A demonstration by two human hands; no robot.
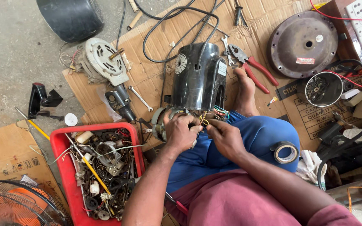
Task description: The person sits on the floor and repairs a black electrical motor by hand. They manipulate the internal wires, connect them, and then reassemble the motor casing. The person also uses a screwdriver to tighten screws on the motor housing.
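Left hand: the left hand (pixel 180 133) is closed around the lower end of the motor (pixel 164 122), just under the black housing (pixel 198 77); the fingers are curled on the metal body.
Right hand: the right hand (pixel 226 138) is pinched together on the coloured wires (pixel 214 114) that come out at the base of the housing; which single wire is gripped cannot be told.
Work piece: the housing and motor are kept at the near edge of the cardboard sheet (pixel 156 71), against the blue-clad knee.
Stage, as judged: the unit is opened up and its wires are bared and loose, so the wiring appears to be midway; nothing looks taped or closed yet.
Tape: a roll of tape (pixel 285 152) is rested on the right thigh, untouched.
Tools: red-handled pliers (pixel 252 67) and a spanner (pixel 141 98) are laid on the cardboard, apart from both hands.
Parts bin: a red tray (pixel 61 142) of small parts is set beside the left forearm.
Other units: a second motor (pixel 103 60) is placed at the far left corner of the cardboard.
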